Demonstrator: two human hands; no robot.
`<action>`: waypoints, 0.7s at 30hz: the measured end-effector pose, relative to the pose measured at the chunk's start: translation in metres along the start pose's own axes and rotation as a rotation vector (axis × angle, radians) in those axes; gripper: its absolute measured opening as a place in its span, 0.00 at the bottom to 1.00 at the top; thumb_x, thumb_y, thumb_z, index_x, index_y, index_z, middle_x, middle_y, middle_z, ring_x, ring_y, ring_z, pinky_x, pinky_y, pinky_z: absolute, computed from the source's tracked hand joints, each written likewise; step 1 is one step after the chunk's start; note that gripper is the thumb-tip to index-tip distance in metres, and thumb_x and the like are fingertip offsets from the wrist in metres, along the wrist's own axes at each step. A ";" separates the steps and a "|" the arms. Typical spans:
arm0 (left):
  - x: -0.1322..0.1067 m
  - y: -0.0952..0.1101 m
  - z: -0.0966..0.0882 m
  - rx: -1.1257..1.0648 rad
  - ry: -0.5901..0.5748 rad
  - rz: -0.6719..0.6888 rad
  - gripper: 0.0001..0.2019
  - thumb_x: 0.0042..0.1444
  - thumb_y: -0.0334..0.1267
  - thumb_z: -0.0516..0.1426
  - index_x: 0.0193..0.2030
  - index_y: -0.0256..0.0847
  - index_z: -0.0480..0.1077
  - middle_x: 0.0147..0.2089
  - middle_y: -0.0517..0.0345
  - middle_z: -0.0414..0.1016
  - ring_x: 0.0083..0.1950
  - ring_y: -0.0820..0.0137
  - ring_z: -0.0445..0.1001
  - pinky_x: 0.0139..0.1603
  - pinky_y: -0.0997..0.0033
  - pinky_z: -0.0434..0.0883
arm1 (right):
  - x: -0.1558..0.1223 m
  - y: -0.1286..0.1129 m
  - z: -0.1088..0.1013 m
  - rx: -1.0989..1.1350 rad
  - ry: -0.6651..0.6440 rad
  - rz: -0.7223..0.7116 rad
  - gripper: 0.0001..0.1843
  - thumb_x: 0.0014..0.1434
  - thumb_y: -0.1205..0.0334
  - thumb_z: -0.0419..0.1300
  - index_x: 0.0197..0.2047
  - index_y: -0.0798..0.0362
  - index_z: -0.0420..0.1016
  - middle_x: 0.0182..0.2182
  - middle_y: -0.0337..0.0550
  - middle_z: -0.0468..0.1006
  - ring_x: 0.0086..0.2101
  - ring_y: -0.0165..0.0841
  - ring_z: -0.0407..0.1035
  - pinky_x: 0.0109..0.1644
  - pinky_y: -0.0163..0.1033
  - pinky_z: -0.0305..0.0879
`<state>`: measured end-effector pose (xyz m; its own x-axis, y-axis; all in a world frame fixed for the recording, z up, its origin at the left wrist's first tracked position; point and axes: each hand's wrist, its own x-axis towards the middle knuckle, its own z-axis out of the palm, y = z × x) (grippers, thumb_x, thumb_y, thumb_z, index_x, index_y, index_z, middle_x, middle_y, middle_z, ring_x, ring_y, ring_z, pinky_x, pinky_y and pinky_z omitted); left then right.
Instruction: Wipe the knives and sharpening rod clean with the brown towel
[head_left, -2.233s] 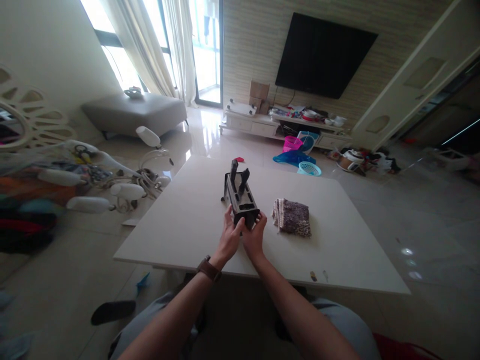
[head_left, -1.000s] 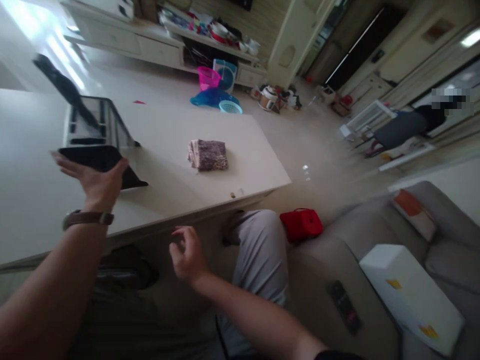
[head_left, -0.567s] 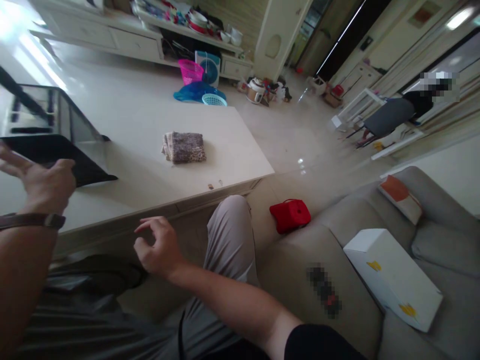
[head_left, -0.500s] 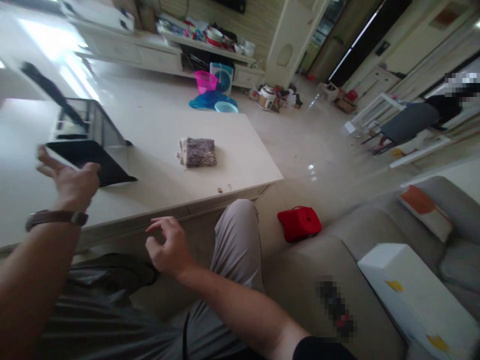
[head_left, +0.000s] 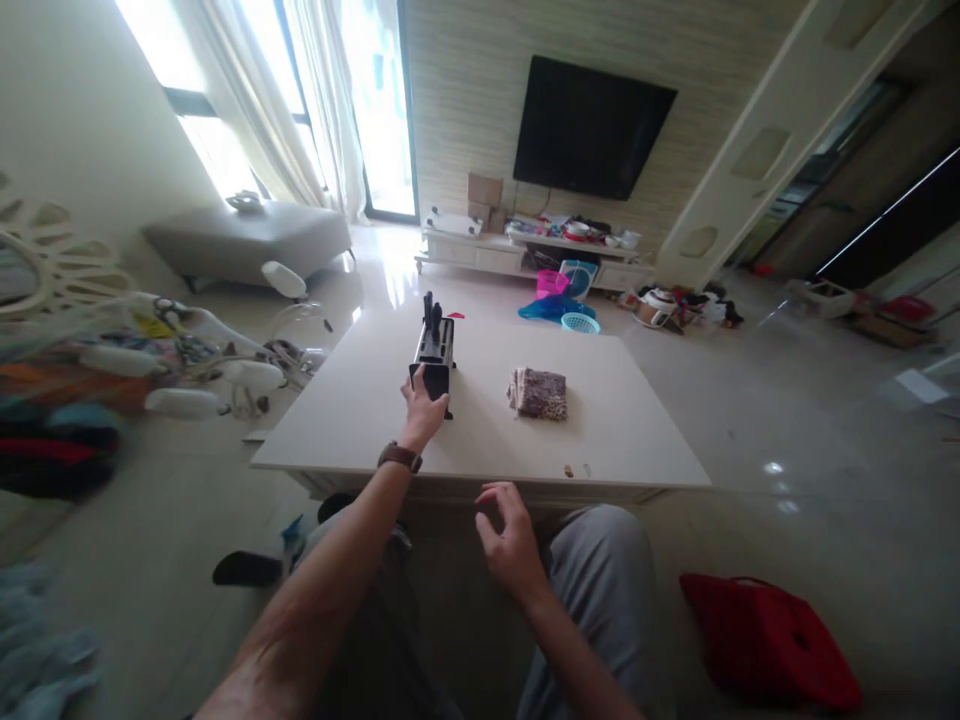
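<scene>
My left hand [head_left: 423, 408], with a brown watch strap at the wrist, grips the near black end panel of a knife rack [head_left: 436, 345]. The rack stands on the left part of the white table [head_left: 352, 420], and black handles [head_left: 433, 312] stick up from its far part. My right hand [head_left: 514, 545] hovers over my lap in front of the table edge, empty, with fingers curved and apart from the thumb. A folded brown patterned cloth [head_left: 541, 393] lies on the table to the right of the rack.
Two tiny items, one a brown bit [head_left: 568, 471], lie near the table's front edge. A small red piece [head_left: 455, 316] is behind the rack. A red bag-like object [head_left: 772, 640] is on the right. A white-armed lamp-like object [head_left: 217, 325] stands left. Beyond are baskets and a TV cabinet [head_left: 487, 258].
My view has swung left and up, so the window, television and left side of the room now show. My left hand still grips the knife rack; my right hand stays curved above my lap.
</scene>
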<state>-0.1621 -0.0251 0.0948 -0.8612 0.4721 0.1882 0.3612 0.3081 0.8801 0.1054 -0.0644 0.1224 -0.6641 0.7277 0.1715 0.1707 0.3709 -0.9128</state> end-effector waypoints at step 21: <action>0.020 -0.002 0.010 0.298 0.004 0.061 0.41 0.59 0.39 0.57 0.77 0.42 0.47 0.80 0.42 0.43 0.80 0.45 0.40 0.74 0.37 0.52 | 0.323 -0.026 0.047 -0.330 -0.121 -0.069 0.20 0.55 0.59 0.67 0.49 0.53 0.71 0.44 0.49 0.77 0.37 0.36 0.73 0.45 0.45 0.74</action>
<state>-0.1764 -0.0086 0.0922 -0.8359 0.4941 0.2388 0.5007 0.5086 0.7004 -0.1477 0.1335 0.1843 -0.7601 0.6283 0.1658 0.3353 0.5977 -0.7282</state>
